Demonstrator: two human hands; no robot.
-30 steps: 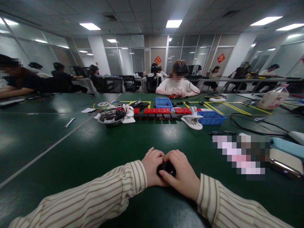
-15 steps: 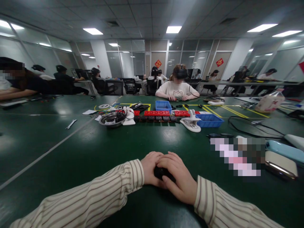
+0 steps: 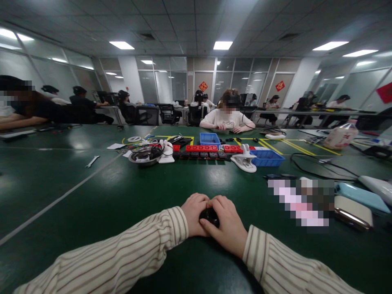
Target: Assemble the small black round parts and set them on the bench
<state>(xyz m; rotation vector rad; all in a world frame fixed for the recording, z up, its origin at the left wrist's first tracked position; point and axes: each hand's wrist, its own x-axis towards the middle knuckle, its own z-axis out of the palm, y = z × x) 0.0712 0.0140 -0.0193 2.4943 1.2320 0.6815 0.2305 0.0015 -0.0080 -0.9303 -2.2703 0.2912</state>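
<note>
A small round black object (image 3: 210,216) rests on the green table (image 3: 92,196) close in front of me, held between both hands. My left hand (image 3: 194,213) curls around its left side with the fingers closed. Over its right side and top, my right hand (image 3: 226,226) wraps with the thumb pressed against it. Most of the object is hidden by my fingers. Both arms wear striped sleeves.
Mid-table lie a metal bowl with cables (image 3: 144,154), red and black switch blocks (image 3: 203,151), two blue bins (image 3: 266,157), a white clamp (image 3: 244,161) and a wrench (image 3: 91,161). Phones and cases (image 3: 352,204) lie at right. A person (image 3: 227,116) sits opposite; others work at far desks.
My hands stayed together on the black object, the right hand shifting slightly over it. The camera tilted a little, so the scene sits slightly lower and left.
</note>
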